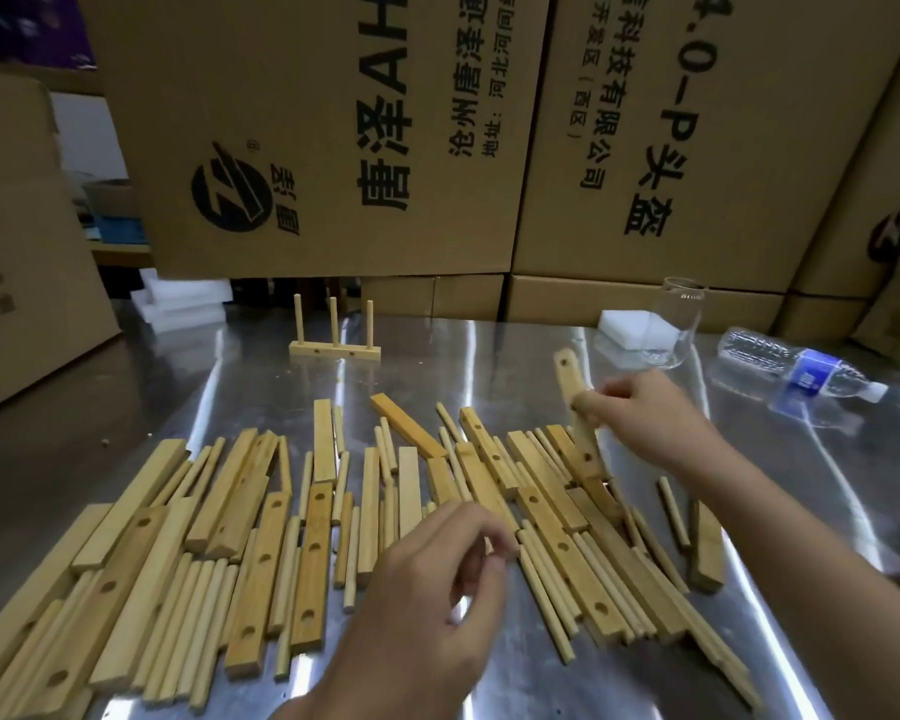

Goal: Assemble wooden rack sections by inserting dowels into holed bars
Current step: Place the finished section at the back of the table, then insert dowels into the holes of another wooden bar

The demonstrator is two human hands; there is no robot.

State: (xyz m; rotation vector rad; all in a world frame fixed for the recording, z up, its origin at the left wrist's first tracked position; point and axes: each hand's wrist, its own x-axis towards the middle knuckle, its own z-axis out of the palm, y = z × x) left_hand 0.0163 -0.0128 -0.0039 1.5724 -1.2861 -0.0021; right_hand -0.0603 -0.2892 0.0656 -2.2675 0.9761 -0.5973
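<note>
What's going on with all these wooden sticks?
A person is building small wooden racks. The right hand holds up a holed bar, while the left hand hovers over loose dowels; its grip is too blurred to tell. One finished section with three upright dowels stands farther back on the metal table.

A shiny metal table (489,350) carried a loose spread of bars (261,563) and dowels (541,589) across its near half, mostly lying lengthwise and overlapping. Behind them stood a section (335,350) with three upright dowels. At the far right lay a white foam block (619,330), a glass (674,324) just beside it, and a bottle (796,371) on its side.
</note>
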